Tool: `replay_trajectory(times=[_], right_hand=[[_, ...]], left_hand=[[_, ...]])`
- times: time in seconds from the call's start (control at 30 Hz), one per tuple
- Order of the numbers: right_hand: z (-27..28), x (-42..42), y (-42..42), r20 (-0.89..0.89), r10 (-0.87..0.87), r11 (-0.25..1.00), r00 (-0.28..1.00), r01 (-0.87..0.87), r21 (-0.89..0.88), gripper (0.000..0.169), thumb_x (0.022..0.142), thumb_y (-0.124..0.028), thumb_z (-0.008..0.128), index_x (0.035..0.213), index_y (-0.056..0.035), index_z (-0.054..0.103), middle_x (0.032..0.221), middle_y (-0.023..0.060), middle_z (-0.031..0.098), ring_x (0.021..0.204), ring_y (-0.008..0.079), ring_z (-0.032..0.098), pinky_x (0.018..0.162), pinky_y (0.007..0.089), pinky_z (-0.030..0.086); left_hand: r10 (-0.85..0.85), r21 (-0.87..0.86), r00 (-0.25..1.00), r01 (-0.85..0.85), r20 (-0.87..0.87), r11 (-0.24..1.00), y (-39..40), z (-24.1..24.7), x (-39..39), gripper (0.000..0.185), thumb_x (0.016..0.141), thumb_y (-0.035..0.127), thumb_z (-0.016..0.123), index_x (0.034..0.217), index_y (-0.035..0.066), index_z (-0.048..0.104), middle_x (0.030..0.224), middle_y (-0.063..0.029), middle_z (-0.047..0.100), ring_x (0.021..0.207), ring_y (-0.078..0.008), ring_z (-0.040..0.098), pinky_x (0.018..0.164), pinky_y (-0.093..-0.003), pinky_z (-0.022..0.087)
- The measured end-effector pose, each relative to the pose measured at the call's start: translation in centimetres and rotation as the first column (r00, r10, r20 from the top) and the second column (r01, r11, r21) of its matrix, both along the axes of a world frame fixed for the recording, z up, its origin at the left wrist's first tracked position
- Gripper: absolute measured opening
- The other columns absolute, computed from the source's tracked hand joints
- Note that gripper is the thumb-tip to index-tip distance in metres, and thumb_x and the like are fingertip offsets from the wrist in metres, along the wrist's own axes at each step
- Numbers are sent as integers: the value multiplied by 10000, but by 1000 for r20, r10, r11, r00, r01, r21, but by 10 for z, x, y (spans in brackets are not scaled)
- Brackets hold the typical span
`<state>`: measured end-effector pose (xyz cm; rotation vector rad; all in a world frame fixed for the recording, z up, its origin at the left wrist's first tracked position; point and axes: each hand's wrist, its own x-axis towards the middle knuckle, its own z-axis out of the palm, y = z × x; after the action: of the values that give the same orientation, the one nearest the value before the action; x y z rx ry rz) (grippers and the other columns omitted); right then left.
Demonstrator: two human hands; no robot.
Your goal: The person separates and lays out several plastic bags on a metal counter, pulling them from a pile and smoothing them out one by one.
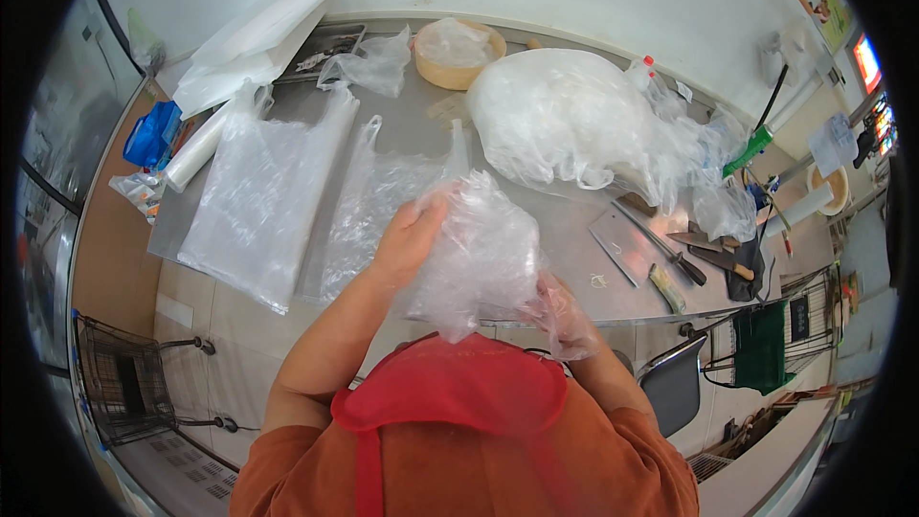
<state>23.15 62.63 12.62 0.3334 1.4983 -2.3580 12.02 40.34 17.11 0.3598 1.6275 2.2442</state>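
Note:
My left hand (409,240) pinches the upper left of a crumpled clear plastic bag (481,251) over the table's front edge. My right hand (563,309) is at the bag's lower right, inside or behind thin clear plastic; its fingers are partly hidden. Flat clear plastic bags with handles (391,165) lie under and left of my left hand. Farther left, a stack of larger clear bags (251,187) hangs over the front edge. A big bulging clear bag (560,108) full of whitish plastic stands behind, to the right.
The metal table (567,230) holds a cleaver (617,240), a sharpening steel (660,243), knives (718,258) and a green-and-white packet (668,289) at right. Behind are a round tub (459,72) and a tray (323,50). A chair (671,388) and wire carts (122,380) stand below.

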Motion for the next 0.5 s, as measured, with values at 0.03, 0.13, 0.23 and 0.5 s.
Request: replay_trajectory(times=[0.03, 0.13, 0.23, 0.5], right_hand=[[5, -4, 3, -8, 32, 998, 999, -32, 48, 381, 877, -343, 523, 1139, -67, 526, 951, -16, 540, 732, 69, 473, 601, 211, 393], [-31, -9, 36, 130, -91, 967, 987, 56, 250, 332, 857, -337, 577, 1057, -72, 576, 834, 11, 580, 601, 110, 491, 524, 248, 398], [-35, -15, 64, 82, -135, 807, 987, 62, 587, 233, 850, -267, 597, 952, -58, 609, 742, -1, 564, 604, 86, 489, 510, 235, 386], [-74, -31, 125, -238, -40, 775, 970, 180, 605, 94, 840, -123, 580, 857, -37, 614, 748, -39, 578, 641, 42, 490, 581, 201, 403]], left_hand=[[112, -76, 983, -124, -145, 989, -2, -1, 0, 368, 914, 170, 471, 1231, -17, 489, 1145, -106, 568, 1080, -165, 507, 950, -286, 367], [324, -148, 832, -428, -451, 892, -8, 2, -10, 329, 930, 175, 426, 1171, -22, 531, 1068, -97, 601, 1007, -171, 541, 896, -285, 395], [383, -244, 814, -517, -437, 820, -29, 14, -21, 291, 931, 178, 421, 1083, -21, 568, 954, -55, 622, 878, -172, 567, 776, -302, 435], [378, -164, 899, -416, -220, 894, -48, 29, -24, 245, 941, 229, 460, 919, 32, 604, 823, -1, 600, 710, -135, 547, 613, -284, 426]])
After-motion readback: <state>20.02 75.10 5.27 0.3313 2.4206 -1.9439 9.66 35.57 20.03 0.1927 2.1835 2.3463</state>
